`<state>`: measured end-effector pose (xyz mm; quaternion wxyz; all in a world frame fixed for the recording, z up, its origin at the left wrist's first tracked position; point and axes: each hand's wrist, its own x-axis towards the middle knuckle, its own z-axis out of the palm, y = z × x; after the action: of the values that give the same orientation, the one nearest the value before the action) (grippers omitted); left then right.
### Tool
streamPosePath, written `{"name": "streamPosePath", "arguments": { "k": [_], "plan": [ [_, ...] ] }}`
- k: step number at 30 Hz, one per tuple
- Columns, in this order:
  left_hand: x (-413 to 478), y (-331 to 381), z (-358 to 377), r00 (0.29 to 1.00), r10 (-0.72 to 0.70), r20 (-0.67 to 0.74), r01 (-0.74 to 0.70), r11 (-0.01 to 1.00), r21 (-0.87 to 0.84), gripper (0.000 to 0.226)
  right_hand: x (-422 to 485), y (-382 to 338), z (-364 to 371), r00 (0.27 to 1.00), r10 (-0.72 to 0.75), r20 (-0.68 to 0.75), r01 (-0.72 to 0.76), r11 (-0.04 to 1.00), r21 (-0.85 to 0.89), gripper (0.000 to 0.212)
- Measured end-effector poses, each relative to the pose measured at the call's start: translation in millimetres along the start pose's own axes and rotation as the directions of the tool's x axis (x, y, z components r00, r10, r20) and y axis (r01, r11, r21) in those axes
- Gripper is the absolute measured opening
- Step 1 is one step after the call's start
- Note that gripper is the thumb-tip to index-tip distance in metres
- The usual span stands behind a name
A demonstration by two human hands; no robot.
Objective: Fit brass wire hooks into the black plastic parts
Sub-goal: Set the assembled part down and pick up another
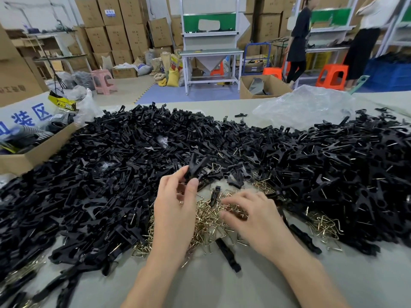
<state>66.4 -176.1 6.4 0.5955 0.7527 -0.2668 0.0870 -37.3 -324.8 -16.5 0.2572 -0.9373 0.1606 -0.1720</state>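
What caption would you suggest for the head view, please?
A left hand pinches a black plastic part while the right hand touches a heap of brass wire hooks.

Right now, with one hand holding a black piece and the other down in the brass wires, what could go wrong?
The brass wire hooks lie tangled, so the right hand may drag up several at once or get pricked by wire ends.
The left hand pinches the black plastic part by its lower end, so it could twist or slip during fitting.
The heap of black pieces crowds the hooks, so fitted and unfitted ones might get mixed.
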Motion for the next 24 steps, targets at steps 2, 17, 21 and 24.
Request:
{"name": "streamPosePath", "arguments": {
  "k": [2, 17, 21, 24],
  "plan": [
    [-0.7, 0.7, -0.4, 1.000, 0.005, -0.004, -0.005, 1.000, 0.016, 0.033, -1.4, 0.2, 3.0, 0.996, 0.013, 0.093, -0.002, 0.993, -0.115, 0.044],
    [-2.9, -2.9, 2.5, 0.999, 0.001, 0.041, -0.003, 0.998, 0.062, 0.036, -3.4, -5.8, -3.4, 0.987, 0.064, -0.144, -0.021, 0.959, 0.283, 0.011],
    [-3.8, -2.2, 1.8, 0.999, -0.001, 0.040, -0.002, 0.999, 0.052, 0.036, -0.1, -8.8, -6.6, 0.980, 0.167, -0.105, -0.074, 0.806, 0.587, 0.008],
    [-4.0, -1.8, 2.6, 0.999, -0.004, 0.051, 0.001, 0.999, 0.047, 0.036, 2.8, -9.8, -9.4, 0.974, 0.205, -0.093, -0.079, 0.700, 0.710, 0.009]
  ]
}}
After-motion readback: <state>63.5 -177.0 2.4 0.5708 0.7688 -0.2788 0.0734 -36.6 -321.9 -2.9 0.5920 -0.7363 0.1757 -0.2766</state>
